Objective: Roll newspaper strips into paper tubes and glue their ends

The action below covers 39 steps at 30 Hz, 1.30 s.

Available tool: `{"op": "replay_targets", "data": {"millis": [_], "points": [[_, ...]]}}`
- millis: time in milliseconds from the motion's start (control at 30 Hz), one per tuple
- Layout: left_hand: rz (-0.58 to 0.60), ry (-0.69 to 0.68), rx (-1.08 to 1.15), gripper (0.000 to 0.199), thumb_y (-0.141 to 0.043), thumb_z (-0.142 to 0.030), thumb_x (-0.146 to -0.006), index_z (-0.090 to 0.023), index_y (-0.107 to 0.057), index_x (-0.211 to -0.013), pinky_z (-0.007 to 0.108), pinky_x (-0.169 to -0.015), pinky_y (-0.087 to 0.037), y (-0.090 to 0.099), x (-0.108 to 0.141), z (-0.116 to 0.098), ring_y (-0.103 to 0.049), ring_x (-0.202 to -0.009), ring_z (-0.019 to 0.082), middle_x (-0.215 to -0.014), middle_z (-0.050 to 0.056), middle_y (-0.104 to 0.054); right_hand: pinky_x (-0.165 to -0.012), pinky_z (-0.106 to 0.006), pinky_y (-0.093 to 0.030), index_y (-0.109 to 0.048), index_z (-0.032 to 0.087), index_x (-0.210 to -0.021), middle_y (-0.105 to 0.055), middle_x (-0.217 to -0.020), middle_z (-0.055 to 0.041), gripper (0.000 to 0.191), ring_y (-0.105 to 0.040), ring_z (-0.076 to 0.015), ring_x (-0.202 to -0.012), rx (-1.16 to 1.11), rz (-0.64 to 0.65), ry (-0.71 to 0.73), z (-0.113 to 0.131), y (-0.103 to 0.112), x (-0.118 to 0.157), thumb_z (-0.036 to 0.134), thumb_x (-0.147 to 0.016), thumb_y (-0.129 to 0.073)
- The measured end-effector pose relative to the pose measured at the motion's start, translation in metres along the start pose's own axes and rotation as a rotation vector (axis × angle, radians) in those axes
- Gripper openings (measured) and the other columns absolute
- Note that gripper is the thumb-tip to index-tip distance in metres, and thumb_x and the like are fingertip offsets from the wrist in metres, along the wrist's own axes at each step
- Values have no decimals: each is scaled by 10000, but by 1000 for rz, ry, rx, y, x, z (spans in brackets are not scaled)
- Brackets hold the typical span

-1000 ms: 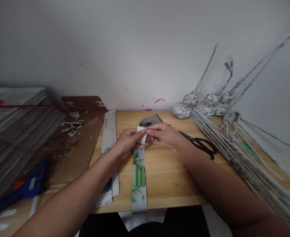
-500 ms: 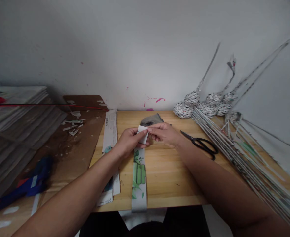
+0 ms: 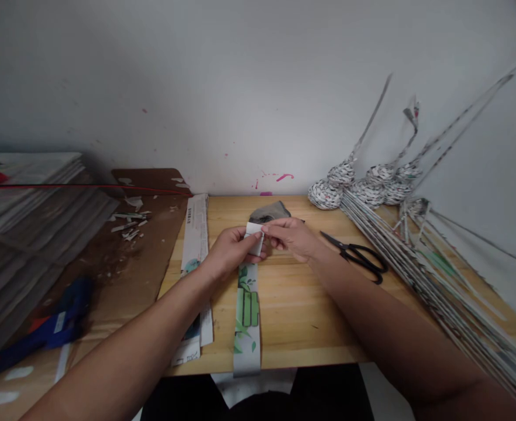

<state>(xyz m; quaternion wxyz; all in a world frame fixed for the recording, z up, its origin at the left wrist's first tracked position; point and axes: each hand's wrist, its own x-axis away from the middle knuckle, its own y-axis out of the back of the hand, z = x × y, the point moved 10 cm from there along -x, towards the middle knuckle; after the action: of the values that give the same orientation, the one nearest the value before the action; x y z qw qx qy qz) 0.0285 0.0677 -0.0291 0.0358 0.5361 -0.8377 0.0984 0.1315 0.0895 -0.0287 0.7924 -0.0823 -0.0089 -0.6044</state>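
Note:
A long paper strip point(image 3: 248, 327) printed with green leaves runs up the wooden table from its front edge, its near end hanging slightly over. My left hand point(image 3: 234, 248) is closed around the strip's far end, thumb on top of the white part. The fingertips of my right hand point(image 3: 291, 237) pinch the right edge of that same end. Just behind the hands lies a crumpled grey cloth point(image 3: 272, 211). Black-handled scissors point(image 3: 358, 257) rest open on the table, right of my right hand. What the fingers under the paper do is hidden.
More newspaper strips point(image 3: 196, 234) lie on the left. Beyond them are cardboard with paper scraps point(image 3: 130, 225), a blue glue gun point(image 3: 65, 316) and stacked newspapers point(image 3: 30, 234). Woven paper gourds point(image 3: 326, 194) and a bundle of rolled paper sticks point(image 3: 398, 269) occupy the right.
Almost nothing differs. My right hand has shifted very slightly at the strip's edge; both hands keep hold of the paper.

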Motion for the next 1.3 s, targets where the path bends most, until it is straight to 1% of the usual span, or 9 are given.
{"op": "replay_targets", "data": {"millis": [200,367,600,667,733,833,933,1067,1300], "points": [[-9,0,-7,365,-683,-441,-786,-121,-696,-960,252,-598,-504,-1,1,-1,-647,-682,148,-868,108,-714,-408,-197,-263,-733,125,-813,-556,-529,31,288,-415,-48,-441,1,-19,-2,0,0,1,382,-686,-766],[-14,13,-17,331,-666,-419,-806,-132,-694,-970,246,-603,-507,-1,1,0,-652,-687,144,-871,102,-717,-413,-205,-258,-735,133,-812,-548,-533,30,290,-409,-53,-450,18,-38,1,0,1,1,390,-684,-773],[-4,24,-2,301,-684,-394,-795,-135,-693,-947,254,-605,-526,-2,1,3,-666,-689,151,-892,111,-725,-402,-203,-272,-693,140,-711,-523,-495,38,327,-393,-55,-433,-8,-72,16,-1,1,-1,433,-634,-814],[-8,41,27,289,-696,-374,-789,-130,-700,-944,249,-595,-530,-1,1,5,-669,-680,151,-875,111,-726,-397,-200,-279,-667,145,-685,-522,-501,37,358,-412,-58,-435,-4,-48,9,-2,2,-1,482,-667,-786],[-33,63,70,289,-707,-352,-782,-126,-705,-961,256,-593,-543,4,1,6,-676,-679,160,-846,109,-726,-399,-194,-292,-657,148,-699,-561,-569,22,381,-455,-60,-466,-23,15,-15,-3,0,-1,518,-704,-750],[-73,88,117,288,-703,-334,-788,-127,-701,-988,273,-594,-564,10,1,6,-686,-682,172,-823,108,-728,-414,-181,-304,-678,148,-772,-611,-692,2,358,-498,-59,-529,-68,112,-43,-5,-3,-1,493,-715,-754],[-61,107,122,278,-685,-353,-807,-127,-702,-968,252,-557,-555,10,0,7,-681,-644,161,-784,99,-722,-427,-176,-307,-709,148,-851,-599,-684,3,339,-495,-63,-555,-63,165,-21,-3,-6,0,469,-745,-739],[-26,113,100,313,-684,-412,-803,-127,-706,-929,235,-522,-536,5,0,9,-674,-614,156,-769,94,-718,-442,-182,-313,-735,143,-907,-591,-657,2,352,-468,-65,-554,-12,166,26,2,-10,1,457,-749,-737],[-53,70,21,353,-695,-460,-778,-123,-708,-881,234,-514,-507,6,1,6,-653,-597,148,-757,91,-706,-464,-198,-338,-747,148,-900,-563,-594,21,356,-447,-66,-520,83,114,69,0,-6,-3,468,-744,-734]]}}
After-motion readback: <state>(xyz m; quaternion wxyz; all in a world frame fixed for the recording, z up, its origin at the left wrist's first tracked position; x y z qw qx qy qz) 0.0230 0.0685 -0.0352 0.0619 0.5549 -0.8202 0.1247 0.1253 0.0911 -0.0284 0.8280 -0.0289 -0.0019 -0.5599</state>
